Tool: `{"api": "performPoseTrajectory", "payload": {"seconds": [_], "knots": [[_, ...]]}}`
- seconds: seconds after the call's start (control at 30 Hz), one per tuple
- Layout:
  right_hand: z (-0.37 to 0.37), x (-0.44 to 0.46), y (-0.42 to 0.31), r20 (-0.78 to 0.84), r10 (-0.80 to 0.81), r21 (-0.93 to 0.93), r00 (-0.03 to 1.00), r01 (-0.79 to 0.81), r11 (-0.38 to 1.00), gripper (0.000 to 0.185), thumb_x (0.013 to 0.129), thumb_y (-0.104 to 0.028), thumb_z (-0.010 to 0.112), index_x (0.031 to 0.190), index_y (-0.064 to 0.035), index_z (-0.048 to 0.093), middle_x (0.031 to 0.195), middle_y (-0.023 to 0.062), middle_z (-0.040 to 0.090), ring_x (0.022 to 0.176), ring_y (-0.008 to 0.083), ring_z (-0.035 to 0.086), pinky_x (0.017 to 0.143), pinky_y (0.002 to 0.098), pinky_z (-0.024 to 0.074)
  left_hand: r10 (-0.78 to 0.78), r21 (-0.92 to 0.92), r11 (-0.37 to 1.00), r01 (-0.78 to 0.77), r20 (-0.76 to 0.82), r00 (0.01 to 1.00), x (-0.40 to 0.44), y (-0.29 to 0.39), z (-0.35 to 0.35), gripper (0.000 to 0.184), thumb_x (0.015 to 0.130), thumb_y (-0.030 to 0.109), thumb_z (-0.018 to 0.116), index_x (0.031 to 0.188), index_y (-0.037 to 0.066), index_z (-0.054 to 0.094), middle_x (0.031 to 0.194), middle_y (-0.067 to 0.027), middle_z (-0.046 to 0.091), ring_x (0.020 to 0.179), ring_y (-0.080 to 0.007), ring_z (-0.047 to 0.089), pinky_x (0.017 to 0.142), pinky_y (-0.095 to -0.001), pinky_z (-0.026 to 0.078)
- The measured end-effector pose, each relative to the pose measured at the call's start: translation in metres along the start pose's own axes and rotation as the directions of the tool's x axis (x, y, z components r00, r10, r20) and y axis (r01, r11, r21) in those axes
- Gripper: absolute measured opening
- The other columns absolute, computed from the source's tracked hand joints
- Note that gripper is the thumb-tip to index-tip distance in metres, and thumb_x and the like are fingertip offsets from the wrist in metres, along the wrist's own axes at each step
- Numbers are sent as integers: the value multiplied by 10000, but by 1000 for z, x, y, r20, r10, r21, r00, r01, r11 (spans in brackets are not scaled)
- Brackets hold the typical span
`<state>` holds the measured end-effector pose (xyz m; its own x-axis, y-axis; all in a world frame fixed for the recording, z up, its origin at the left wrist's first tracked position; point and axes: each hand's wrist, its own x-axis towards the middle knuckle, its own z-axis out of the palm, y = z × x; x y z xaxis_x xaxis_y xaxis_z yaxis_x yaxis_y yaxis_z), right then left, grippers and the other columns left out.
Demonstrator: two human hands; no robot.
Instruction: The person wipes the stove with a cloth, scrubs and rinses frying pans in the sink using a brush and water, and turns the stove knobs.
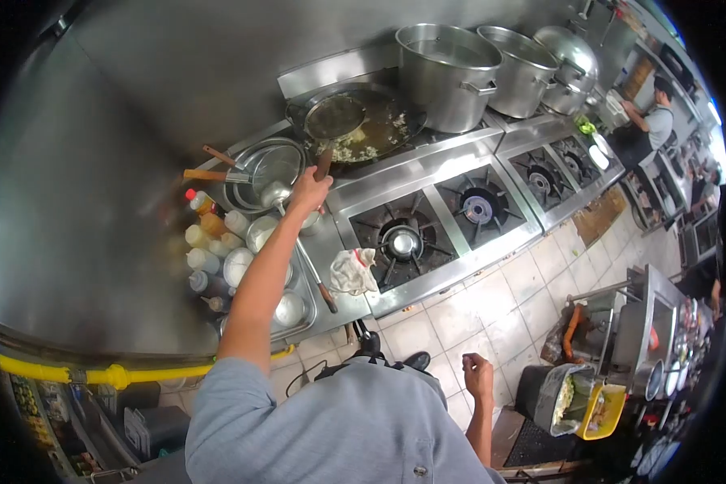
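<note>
My left hand [310,194] is stretched forward and closed around the wooden handle [323,161] of a round mesh strainer [335,117]. The strainer lies over a large dark wok [415,121] holding oil and pale fried bits [353,152]. Low on the right, away from the stove, hangs my right hand [477,375], its fingers loosely curled and apart, with nothing visible in them. Beside my left forearm are a metal bowl [254,194], a ladle [276,194] and several squeeze bottles [202,260].
Tall steel pots [448,89] stand behind the gas burners [478,208]. A white cloth [352,272] lies on the stove's front edge. A lined bin [561,395] and a yellow tub [603,410] are at lower right. Another person [657,125] stands at the far right.
</note>
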<state>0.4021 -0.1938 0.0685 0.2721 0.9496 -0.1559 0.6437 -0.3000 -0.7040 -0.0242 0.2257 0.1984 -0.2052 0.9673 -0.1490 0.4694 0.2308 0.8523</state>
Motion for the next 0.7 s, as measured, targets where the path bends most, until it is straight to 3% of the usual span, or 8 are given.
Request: {"api": "performPoseTrajectory", "payload": {"seconds": [0.1,0.27,0.37,0.4,0.43,0.53,0.67,0.7], "knots": [[11,2,-3,34,12,-4,999,-12,1000,223,957,-184,622,989,4,737,718,150,701,662,250,688,648,377,521,-99,-187,971,150,256,962,-3,-22,-2,649,971,404,625,1430,-18,444,976,-192,682,496,-211,618,468,-363,576],[36,14,-6,76,13,-35,997,-10,999,234,952,-198,618,991,0,736,751,177,706,692,283,696,672,386,526,-287,-595,722,354,208,935,-76,-122,16,707,1001,624,452,1372,24,487,958,-186,682,459,-200,609,455,-353,570],[54,36,-29,164,-3,-89,986,17,996,264,950,-232,608,979,-2,732,822,212,711,770,366,693,710,430,526,-274,-369,861,350,243,930,-119,-164,54,586,993,498,563,1387,70,497,1019,-196,682,606,-254,675,585,-417,601],[61,40,-32,230,-52,-132,972,84,988,273,948,-243,604,973,-3,730,847,221,711,807,397,688,726,453,524,61,-44,998,-55,156,986,-123,-182,73,548,955,415,624,1384,92,510,1044,-206,680,726,-290,686,681,-456,590],[67,51,-47,306,-34,-191,951,96,977,274,946,-248,600,973,-6,728,873,227,712,842,414,679,744,469,522,403,289,847,-446,198,893,-130,-196,87,536,918,332,684,1380,114,523,1068,-216,677,846,-325,698,778,-495,579],[93,78,-98,378,-143,-118,915,201,973,272,943,-252,592,999,-20,721,923,239,709,898,433,666,784,492,520,477,653,615,-442,138,868,-129,-191,115,539,824,200,734,1335,127,577,1109,-221,667,1015,-368,656,912,-508,519],[126,106,-138,504,-169,-1,847,197,980,345,924,-244,637,1183,-20,682,1104,239,704,1022,425,660,905,483,515,276,655,659,-369,245,929,-119,-222,133,462,826,186,715,1275,110,636,1106,-196,687,999,-374,670,903,-469,530],[142,106,-140,503,-165,-8,848,195,981,345,924,-244,637,1183,-20,682,1104,239,704,1022,425,660,905,483,515,167,470,832,-296,296,940,-118,-216,133,460,817,174,722,1266,107,648,1124,-177,700,1032,-362,672,912,-445,530]]}}
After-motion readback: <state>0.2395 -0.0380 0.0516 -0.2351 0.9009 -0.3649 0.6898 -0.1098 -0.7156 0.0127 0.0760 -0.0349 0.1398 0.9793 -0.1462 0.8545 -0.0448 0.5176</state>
